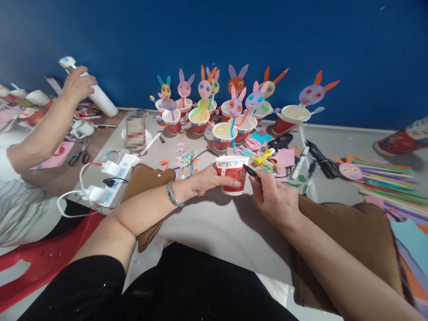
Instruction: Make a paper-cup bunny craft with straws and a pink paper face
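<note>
My left hand [204, 180] is wrapped round a red and white paper cup [236, 183], holding it upright above the grey table. Coloured marks run along the cup's white upper band. A black pen [250, 170] is pinched in my right hand [277, 196], its front end at the right side of the cup near the rim; whether the tip touches cannot be made out. Behind the cup stand several finished paper cups with paper rabbit heads, among them a front one [224, 139] with a red-orange face [234, 108].
Left, a co-worker's hand [78, 84] grips a white cylinder [102, 100]. A power strip [120, 178], scissors [80, 154] and paper scraps [187, 158] lie about. Brown cushions [347, 249] sit by my forearms. Right are black markers [321, 160], coloured strips [389, 183] and stacked cups [404, 139].
</note>
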{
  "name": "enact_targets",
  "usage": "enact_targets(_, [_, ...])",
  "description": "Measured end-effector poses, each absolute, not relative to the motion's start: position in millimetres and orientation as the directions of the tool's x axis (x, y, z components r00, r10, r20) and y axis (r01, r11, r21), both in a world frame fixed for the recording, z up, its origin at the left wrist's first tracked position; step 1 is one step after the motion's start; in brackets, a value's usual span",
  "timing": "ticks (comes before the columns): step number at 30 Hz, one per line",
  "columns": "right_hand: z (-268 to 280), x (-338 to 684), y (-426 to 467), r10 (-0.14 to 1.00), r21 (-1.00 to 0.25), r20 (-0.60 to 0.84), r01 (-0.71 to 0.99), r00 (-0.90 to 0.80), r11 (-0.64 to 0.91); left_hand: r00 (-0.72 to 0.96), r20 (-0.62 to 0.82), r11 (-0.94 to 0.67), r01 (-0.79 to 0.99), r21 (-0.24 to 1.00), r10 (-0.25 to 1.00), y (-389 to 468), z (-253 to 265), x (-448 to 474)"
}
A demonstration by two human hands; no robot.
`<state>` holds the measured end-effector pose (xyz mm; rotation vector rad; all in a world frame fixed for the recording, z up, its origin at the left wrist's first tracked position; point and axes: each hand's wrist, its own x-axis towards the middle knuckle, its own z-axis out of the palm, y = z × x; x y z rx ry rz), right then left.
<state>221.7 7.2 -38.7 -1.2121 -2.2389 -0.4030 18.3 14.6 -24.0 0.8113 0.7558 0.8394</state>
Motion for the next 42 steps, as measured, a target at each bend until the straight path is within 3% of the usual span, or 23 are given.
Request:
enact_targets(10, [-37,224,9,0.674,-0.039,0.579,0.81,-0.459,0.585,0.467,-0.269,0.442,-0.311,0.841,0.842,14,-27,16])
enact_targets(15, [-36,224,10,0.624,0.009,0.628,0.806,-0.465,0.592,0.468,-0.268,0.439,-0.308,0.844,0.842,15,-24,16])
enact_targets(21, [-35,225,8,0.687,-0.067,0.578,0.813,-0.441,0.578,0.466,-0.217,0.388,-0.309,0.868,0.858,16,-24,15])
enact_targets(29, [-35,224,8,0.65,0.006,0.606,0.82,-0.458,0.572,0.452,-0.198,0.341,-0.26,0.904,0.87,16,-27,14])
enact_targets(42, [-34,226,10,0.652,-0.026,0.575,0.785,-0.494,0.618,0.439,-0.226,0.337,-0.192,0.922,0.869,13,-10,12])
